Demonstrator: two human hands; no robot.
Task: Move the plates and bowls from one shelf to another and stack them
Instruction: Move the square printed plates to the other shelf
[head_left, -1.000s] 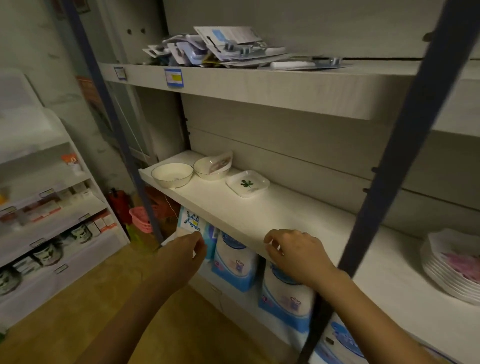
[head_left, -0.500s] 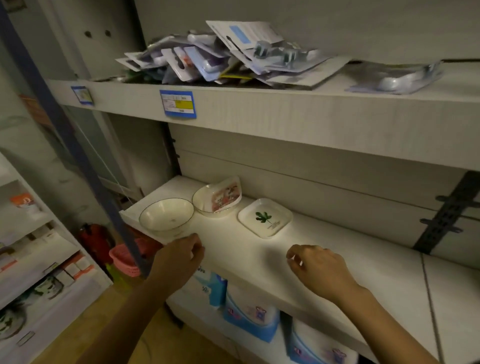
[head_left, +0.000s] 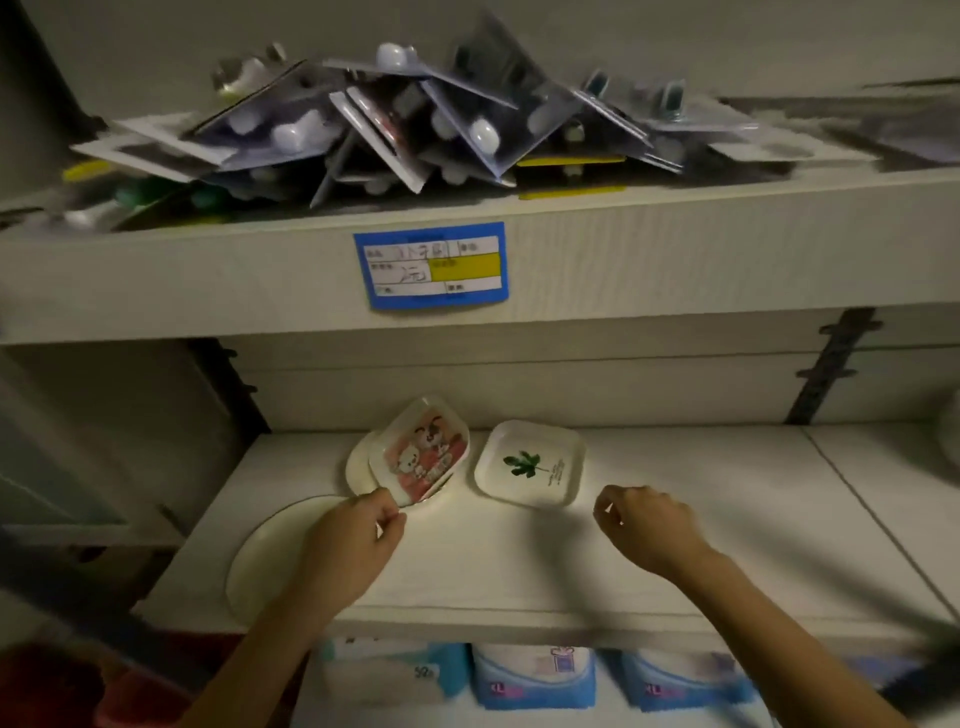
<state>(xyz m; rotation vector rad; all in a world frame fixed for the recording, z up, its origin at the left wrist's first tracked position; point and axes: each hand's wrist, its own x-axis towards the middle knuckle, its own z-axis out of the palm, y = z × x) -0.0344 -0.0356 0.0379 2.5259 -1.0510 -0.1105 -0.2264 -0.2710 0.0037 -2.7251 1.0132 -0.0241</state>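
On the white middle shelf (head_left: 701, 587) a square plate with a cartoon print (head_left: 423, 452) leans tilted in a small white bowl (head_left: 357, 467). Just right of it a square white plate with a green leaf (head_left: 530, 462) lies flat. A wider round bowl with a thin dark rim (head_left: 265, 561) stands at the shelf's front left, partly hidden by my left hand (head_left: 353, 545). That hand's thumb and forefinger pinch the cartoon plate's near corner. My right hand (head_left: 644, 525) hovers loosely curled over bare shelf, below and right of the leaf plate, holding nothing.
The upper shelf (head_left: 208, 270) overhangs close above, piled with blister packs (head_left: 415, 130) and carrying a blue price label (head_left: 431, 265). Blue-and-white packs (head_left: 535, 675) fill the shelf underneath. A dark bracket strip (head_left: 826, 374) runs down the back wall at the right.
The view has closed in on the bowls and plates. My left hand has gone forward over the round bowl to the cartoon plate's corner. My right hand has moved up near the leaf plate.
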